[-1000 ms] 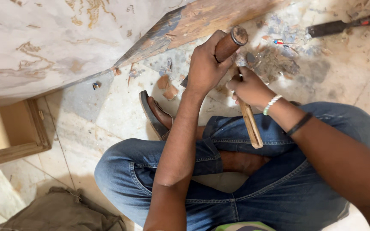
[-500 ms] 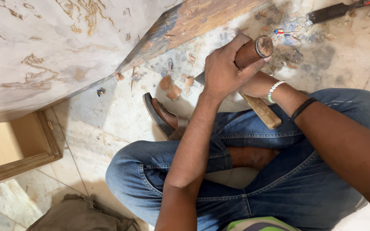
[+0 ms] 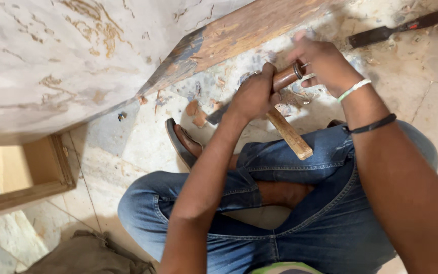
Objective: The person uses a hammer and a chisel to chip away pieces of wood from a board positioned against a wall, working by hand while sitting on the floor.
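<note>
A large pale slab (image 3: 51,61) with a worn wooden edge (image 3: 239,35) is seen across the upper left, its edge running diagonally from lower left to upper right. Open tiled floor (image 3: 432,91) is left to the right of it, strewn with chips and dust. The lower half is filled by crossed legs in blue jeans (image 3: 290,213), with one sandal (image 3: 178,144) just under the slab's edge. One wooden-handled chisel (image 3: 280,81) is gripped by the left hand (image 3: 252,96), closed around the handle; its long axis is tilted, the blade pointing down-left toward the slab's edge. A wooden hammer handle (image 3: 290,134) lies beneath it, pointing down-right. The right hand (image 3: 325,63) is blurred beside the chisel's ringed end; its grip cannot be told. A second chisel (image 3: 401,28) lies on the floor, well apart.
</note>
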